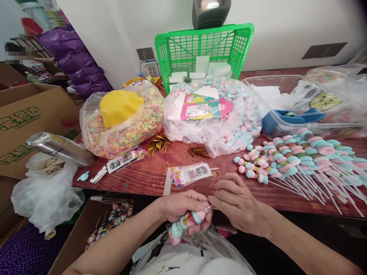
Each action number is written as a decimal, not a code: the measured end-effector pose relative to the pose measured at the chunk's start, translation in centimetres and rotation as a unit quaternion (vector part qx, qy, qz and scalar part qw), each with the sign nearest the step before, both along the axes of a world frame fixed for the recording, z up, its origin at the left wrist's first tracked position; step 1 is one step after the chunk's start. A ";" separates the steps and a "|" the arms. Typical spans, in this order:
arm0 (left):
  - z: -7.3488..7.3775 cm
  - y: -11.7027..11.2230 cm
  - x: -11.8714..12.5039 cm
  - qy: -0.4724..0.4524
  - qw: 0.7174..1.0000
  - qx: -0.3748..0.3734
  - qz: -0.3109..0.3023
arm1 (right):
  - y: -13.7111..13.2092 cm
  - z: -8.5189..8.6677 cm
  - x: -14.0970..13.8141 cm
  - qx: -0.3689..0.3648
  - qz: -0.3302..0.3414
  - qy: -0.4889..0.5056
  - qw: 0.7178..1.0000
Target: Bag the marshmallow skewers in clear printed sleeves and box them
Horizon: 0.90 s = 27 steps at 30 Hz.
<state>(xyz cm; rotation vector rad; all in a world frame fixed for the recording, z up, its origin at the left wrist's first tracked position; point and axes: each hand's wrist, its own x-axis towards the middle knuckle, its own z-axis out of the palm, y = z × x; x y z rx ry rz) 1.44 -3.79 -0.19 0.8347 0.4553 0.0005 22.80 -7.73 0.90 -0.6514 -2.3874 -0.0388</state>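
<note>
Low in front of the table edge, my left hand [183, 208] is closed around a marshmallow candy skewer [187, 222] in pink, blue and rainbow colours, which seems to be in a clear printed bag. The skewer tilts, its rounded end down to the left. My right hand [239, 206] pinches at its upper end, beside the left thumb; what exactly lies between those fingertips is too small to make out. Just beyond my hands lie printed clear bags [190, 175] on the table. Unwrapped candy skewers [304, 152] are piled to the right, white sticks toward me.
Behind stand a bag of ring candies [134, 130], a bag of marshmallows [241, 110] and a green basket [205, 36]. A steel flask [61, 149] leans at left. A clear plastic tub [286, 124] sits at right. Below left, a box [71, 236] contains wrapped skewers.
</note>
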 end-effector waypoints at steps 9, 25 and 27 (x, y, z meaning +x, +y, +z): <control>0.0 -1.2 -1.9 0.212 0.724 0.656 -0.008 | 0.3 -3.3 -3.3 -0.307 -0.101 0.013 0.946; -2.5 -0.3 -6.4 0.116 0.951 0.244 0.150 | 3.0 -2.7 -7.8 -0.196 -0.008 -0.025 0.980; -2.3 -0.3 -7.3 0.165 0.854 0.452 0.199 | 4.6 -2.8 -9.3 -0.271 -0.025 -0.025 0.962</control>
